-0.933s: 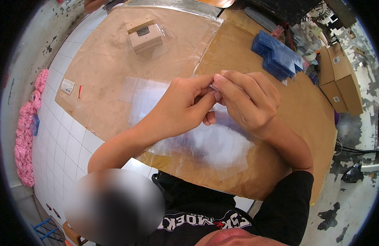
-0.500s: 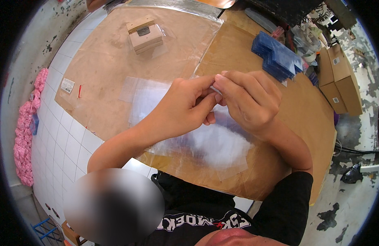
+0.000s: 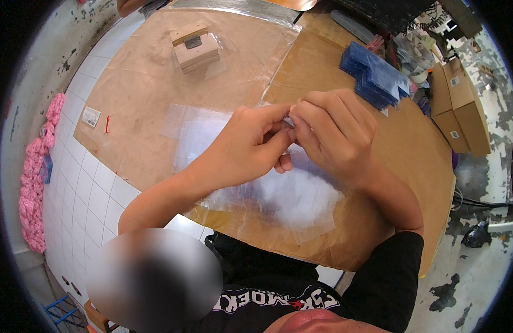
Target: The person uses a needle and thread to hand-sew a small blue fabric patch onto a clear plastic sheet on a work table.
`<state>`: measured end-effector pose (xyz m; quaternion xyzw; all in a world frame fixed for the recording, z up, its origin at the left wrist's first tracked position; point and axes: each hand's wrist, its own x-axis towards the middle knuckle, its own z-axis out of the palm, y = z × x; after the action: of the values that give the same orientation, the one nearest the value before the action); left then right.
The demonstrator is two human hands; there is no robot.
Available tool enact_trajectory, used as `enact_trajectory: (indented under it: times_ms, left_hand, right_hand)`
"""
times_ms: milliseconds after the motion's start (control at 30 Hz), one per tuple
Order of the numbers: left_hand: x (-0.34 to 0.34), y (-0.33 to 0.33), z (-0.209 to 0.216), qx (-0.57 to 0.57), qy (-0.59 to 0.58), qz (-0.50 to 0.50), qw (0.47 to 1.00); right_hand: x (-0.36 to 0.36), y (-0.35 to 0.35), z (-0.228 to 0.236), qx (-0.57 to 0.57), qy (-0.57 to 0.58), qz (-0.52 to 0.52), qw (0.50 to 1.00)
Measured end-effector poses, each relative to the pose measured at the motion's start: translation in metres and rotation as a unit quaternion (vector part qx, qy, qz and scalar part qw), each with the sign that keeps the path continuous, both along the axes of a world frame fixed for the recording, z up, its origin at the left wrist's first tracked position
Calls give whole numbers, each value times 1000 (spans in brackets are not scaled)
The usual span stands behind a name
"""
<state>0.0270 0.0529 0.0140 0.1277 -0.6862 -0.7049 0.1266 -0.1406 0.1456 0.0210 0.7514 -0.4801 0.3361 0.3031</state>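
My left hand (image 3: 251, 141) and my right hand (image 3: 339, 130) meet fingertip to fingertip above the middle of the table. Both are closed in a pinch. Whatever lies between the fingers is too small and too hidden to name, though a pale glint shows there. Below them, a spread of clear plastic sheets (image 3: 301, 200) lies overlapped on the brown paper covering. Some of these sheets stick out left of my left wrist, and my hands and forearms hide part of the pile.
At the far left of the table stands a wooden block fixture (image 3: 196, 55) on clear plastic. Blue plastic pieces (image 3: 373, 75) are stacked at the back right, near cardboard boxes (image 3: 460, 108). A white label (image 3: 91, 116) and a red strip (image 3: 108, 124) lie toward the left edge.
My right hand has shifted slightly left and up, its fingers bending more at the pinch. My left hand has stayed nearly still.
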Motion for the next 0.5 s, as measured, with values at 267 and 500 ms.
enact_trajectory:
  times_ms: [267, 500]
  left_hand:
    - [-1, -7, 3, 214, -2, -35, 976]
    - [-2, -19, 1, 272, 10, -13, 962]
  right_hand:
    - [-10, -7, 3, 25, 8, 67, 997]
    - [-25, -8, 16, 152, -154, 173, 961]
